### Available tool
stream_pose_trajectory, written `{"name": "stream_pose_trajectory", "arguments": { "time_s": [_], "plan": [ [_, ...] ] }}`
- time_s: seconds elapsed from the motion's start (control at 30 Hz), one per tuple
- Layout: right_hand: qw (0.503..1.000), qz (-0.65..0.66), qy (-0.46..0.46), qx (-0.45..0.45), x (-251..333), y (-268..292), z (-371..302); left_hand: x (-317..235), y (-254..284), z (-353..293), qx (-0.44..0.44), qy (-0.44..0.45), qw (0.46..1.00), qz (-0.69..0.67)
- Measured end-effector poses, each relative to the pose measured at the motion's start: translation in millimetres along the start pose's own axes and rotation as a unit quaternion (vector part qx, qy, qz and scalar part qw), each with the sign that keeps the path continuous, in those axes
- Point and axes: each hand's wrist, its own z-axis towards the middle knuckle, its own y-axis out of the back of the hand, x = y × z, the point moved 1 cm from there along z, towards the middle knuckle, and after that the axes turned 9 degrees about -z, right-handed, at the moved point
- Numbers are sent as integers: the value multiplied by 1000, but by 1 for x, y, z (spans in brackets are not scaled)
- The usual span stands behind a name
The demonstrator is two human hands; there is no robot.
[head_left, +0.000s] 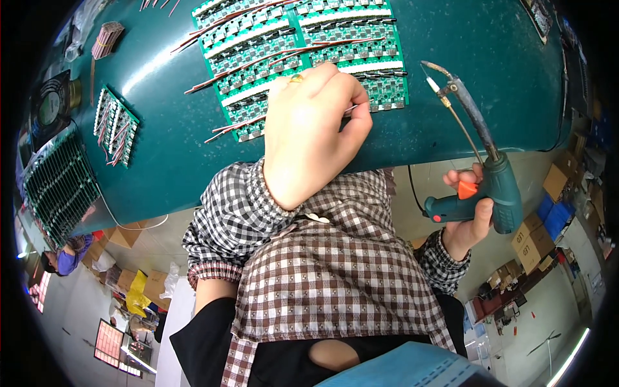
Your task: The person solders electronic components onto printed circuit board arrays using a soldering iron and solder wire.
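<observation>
My left hand [316, 126], a ring on one finger, is over the near part of a panel of green circuit boards [387, 95]. Thumb and forefinger are pinched together on what looks like a thin wire [350, 109]; most of it is hidden by the fingers. Red and black wires [242, 66] lie in rows across the boards. Off to the right, my right hand [465, 233] grips a green soldering gun [506, 193] with an orange trigger. Its bent metal tip and solder feed tube point up and left, apart from the boards.
At the left of the green table [174, 135] lie a bundle of wires [108, 40] and a smaller wired board panel [116, 126]. A black fan [53, 106] and a dark grid-like panel [61, 187] stand at the left edge. Cardboard boxes [532, 245] are beyond, at right.
</observation>
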Motion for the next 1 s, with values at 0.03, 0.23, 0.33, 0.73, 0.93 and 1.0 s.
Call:
{"name": "stream_pose_trajectory", "arguments": {
  "time_s": [0.03, 0.23, 0.33, 0.73, 0.93, 1.0],
  "plan": [
    [1000, 1, -4, -1, 0, 1, 0, 1, -1, 0, 1, 1, 1000, -2],
    [1000, -8, -9, 3, 5, 0, -1, 9, 2, 0, -12, 11, 1000, -3],
    [1000, -5, -14, 3, 4, -2, -2, 8, -1, 2, -19, 11, 1000, -11],
    [999, -38, -21, 24, 11, -2, -10, 10, -14, 1, -40, -25, 997, 58],
    [990, -123, -36, 57, 15, -2, -20, 10, -14, 1, -42, -24, 998, 52],
    [988, -138, -37, 67, 14, -3, -22, 10, -14, 1, -41, -23, 998, 51]
  ]
}}
